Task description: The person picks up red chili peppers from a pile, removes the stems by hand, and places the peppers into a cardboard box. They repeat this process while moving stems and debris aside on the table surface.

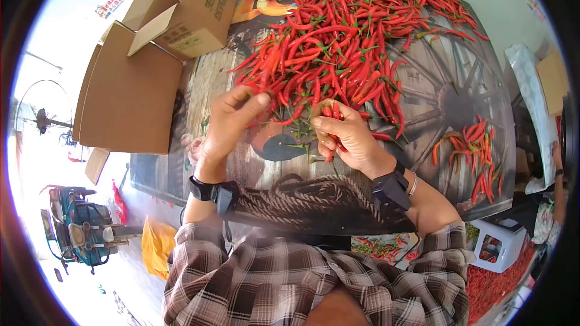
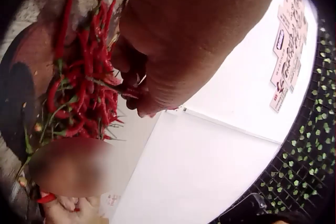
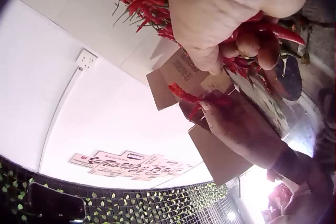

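Note:
My left hand [image 1: 228,124] is raised at the near edge of a big heap of red chili peppers [image 1: 344,42]. It pinches a single red chili [image 3: 184,94] between thumb and fingers, seen best in the right wrist view. To its right, my right hand [image 1: 357,139] grips a small bunch of red chilies [image 1: 333,115] in curled fingers, their tips poking out below. One chili [image 3: 286,33] sticks out past the fingertips in the right wrist view. Green stems [image 1: 296,142] lie on the printed tabletop [image 1: 272,172] between the two hands.
Open cardboard boxes [image 1: 130,90] stand along the table's left side. A smaller pile of chilies [image 1: 477,151] lies at the right. Below the table's right corner is a white plastic stool [image 1: 498,244], with more chilies [image 1: 498,287] on the floor. Another person's arm [image 1: 559,175] shows at far right.

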The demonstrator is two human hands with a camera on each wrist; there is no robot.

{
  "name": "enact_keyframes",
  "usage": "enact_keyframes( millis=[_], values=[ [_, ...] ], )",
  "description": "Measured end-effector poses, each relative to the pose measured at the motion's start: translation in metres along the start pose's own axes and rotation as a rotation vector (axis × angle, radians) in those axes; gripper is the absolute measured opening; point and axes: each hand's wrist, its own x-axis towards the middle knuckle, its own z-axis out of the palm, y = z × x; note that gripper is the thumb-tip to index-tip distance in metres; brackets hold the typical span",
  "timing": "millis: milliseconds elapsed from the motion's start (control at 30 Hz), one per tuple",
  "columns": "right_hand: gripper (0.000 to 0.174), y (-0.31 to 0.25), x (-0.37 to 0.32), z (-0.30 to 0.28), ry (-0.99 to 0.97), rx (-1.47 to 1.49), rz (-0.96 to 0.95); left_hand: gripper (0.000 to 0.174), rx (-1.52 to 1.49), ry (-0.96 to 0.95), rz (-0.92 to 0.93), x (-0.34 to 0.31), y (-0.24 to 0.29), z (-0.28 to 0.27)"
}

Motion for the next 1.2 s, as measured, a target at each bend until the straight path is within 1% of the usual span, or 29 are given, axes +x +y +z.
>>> enact_keyframes(
  millis=[33, 67, 133, 167, 200, 267, 333, 367, 433, 467, 533, 567, 633, 667, 700, 733, 800, 833, 867, 900, 933, 967, 1000, 1067, 1100, 1167, 1200],
  values=[
    [0.014, 0.001, 0.0, 0.003, 0.028, -0.014, -0.018, 0.014, -0.048, -0.072, -0.084, -0.002, -0.003, 0.006],
    [0.016, 0.001, 0.001, 0.005, 0.056, -0.028, -0.036, 0.014, -0.05, -0.077, -0.085, -0.004, -0.003, 0.012],
    [0.018, 0.001, 0.001, 0.01, 0.088, -0.034, -0.063, 0.014, 0.038, -0.234, -0.128, -0.009, -0.002, 0.025],
    [0.02, 0.001, 0.001, 0.011, 0.114, -0.04, -0.088, 0.014, 0.036, -0.24, -0.13, -0.011, -0.003, 0.029],
    [0.02, 0.003, 0.001, 0.009, 0.118, -0.039, -0.089, 0.014, 0.094, -0.25, -0.095, -0.012, -0.006, 0.032],
    [0.021, 0.007, 0.002, 0.003, 0.069, -0.102, -0.111, 0.017, 0.152, -0.262, -0.059, -0.015, -0.006, 0.042],
    [0.02, 0.006, 0.002, 0.004, 0.071, -0.118, -0.113, 0.027, -0.086, -0.19, -0.059, -0.019, -0.005, 0.053],
    [0.02, 0.006, 0.001, 0.005, 0.072, -0.135, -0.115, 0.027, -0.088, -0.191, -0.061, -0.019, -0.007, 0.052],
    [0.019, 0.007, 0.001, 0.004, 0.085, -0.134, -0.126, 0.039, -0.034, -0.328, -0.027, -0.018, -0.011, 0.05],
    [0.019, 0.007, 0.001, 0.004, 0.097, -0.133, -0.138, 0.039, -0.035, -0.329, -0.028, -0.018, -0.01, 0.049],
    [0.018, 0.009, 0.003, 0.001, 0.086, -0.116, -0.142, 0.035, -0.157, -0.297, -0.143, -0.017, -0.002, 0.048],
    [0.018, 0.009, 0.004, 0.0, 0.074, -0.1, -0.146, 0.035, -0.157, -0.297, -0.143, -0.015, -0.005, 0.047],
    [0.018, 0.007, 0.004, 0.002, 0.076, -0.109, -0.129, 0.02, -0.231, -0.215, -0.103, -0.01, -0.012, 0.043],
    [0.018, 0.007, 0.004, 0.002, 0.078, -0.119, -0.112, 0.02, -0.231, -0.215, -0.103, -0.011, -0.012, 0.04],
    [0.018, 0.007, 0.004, 0.003, 0.081, -0.119, -0.114, 0.015, -0.063, -0.138, -0.076, -0.012, -0.012, 0.037],
    [0.018, 0.008, 0.005, 0.005, 0.042, -0.145, -0.081, 0.014, 0.099, -0.08, -0.037, -0.01, -0.011, 0.037],
    [0.018, 0.007, 0.001, 0.003, 0.058, -0.182, -0.068, 0.022, 0.024, -0.005, -0.079, -0.01, -0.017, 0.034],
    [0.018, 0.006, -0.002, 0.006, 0.065, -0.195, -0.092, 0.019, 0.0, 0.041, -0.152, -0.011, -0.011, 0.033],
    [0.018, 0.007, -0.002, 0.004, 0.05, -0.176, -0.095, 0.015, -0.139, 0.121, -0.197, -0.013, 0.007, 0.043],
    [0.016, 0.01, 0.0, 0.002, 0.028, -0.137, -0.096, 0.013, -0.124, 0.122, -0.134, -0.007, -0.014, 0.029],
    [0.015, 0.007, 0.0, 0.003, 0.007, -0.118, -0.107, 0.012, -0.108, 0.071, -0.087, 0.0, -0.013, 0.027],
    [0.013, 0.011, 0.004, 0.001, -0.001, -0.111, -0.141, 0.01, -0.152, 0.038, -0.11, 0.0, -0.008, 0.027],
    [0.013, 0.014, 0.007, 0.0, 0.01, -0.102, -0.151, 0.011, -0.158, 0.031, -0.058, 0.003, -0.003, 0.031],
    [0.013, 0.012, 0.004, 0.004, -0.001, -0.095, -0.161, 0.012, -0.065, -0.131, -0.03, 0.006, 0.029, 0.039],
    [0.013, 0.01, 0.003, 0.003, 0.004, -0.098, -0.167, 0.012, -0.068, -0.138, -0.026, 0.01, 0.044, 0.05],
    [0.014, 0.009, 0.001, 0.004, 0.02, -0.132, -0.13, 0.018, 0.17, -0.297, 0.216, 0.02, 0.081, 0.083],
    [0.014, 0.008, 0.001, 0.005, 0.018, -0.13, -0.134, 0.018, 0.195, -0.36, 0.246, 0.022, 0.104, 0.101]
  ],
)
